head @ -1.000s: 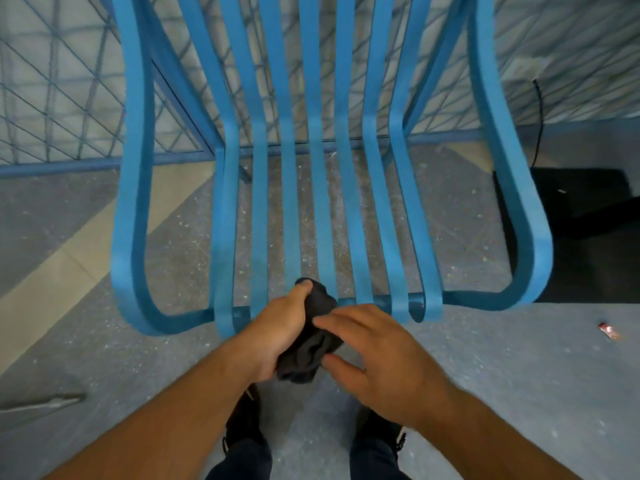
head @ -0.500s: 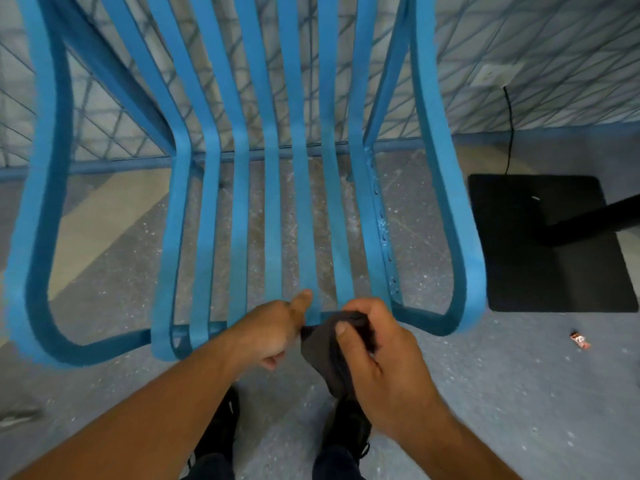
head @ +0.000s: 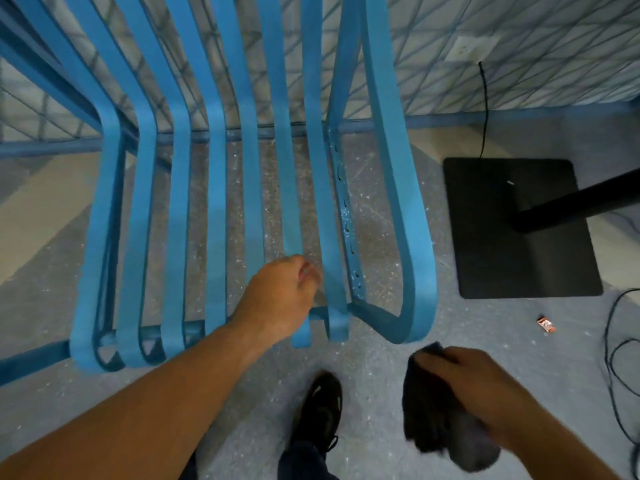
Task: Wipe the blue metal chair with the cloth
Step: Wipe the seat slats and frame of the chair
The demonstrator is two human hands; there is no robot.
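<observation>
Your right hand clenches the cloth in its fingers, clear of the blue chair. Fingers of your left hand curl over a slat; grip cannot be told.

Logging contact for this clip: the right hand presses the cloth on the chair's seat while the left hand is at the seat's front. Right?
No. The head view shows the right hand holding the cloth clear of the chair, over the floor; the left hand is at the seat's front.
</observation>
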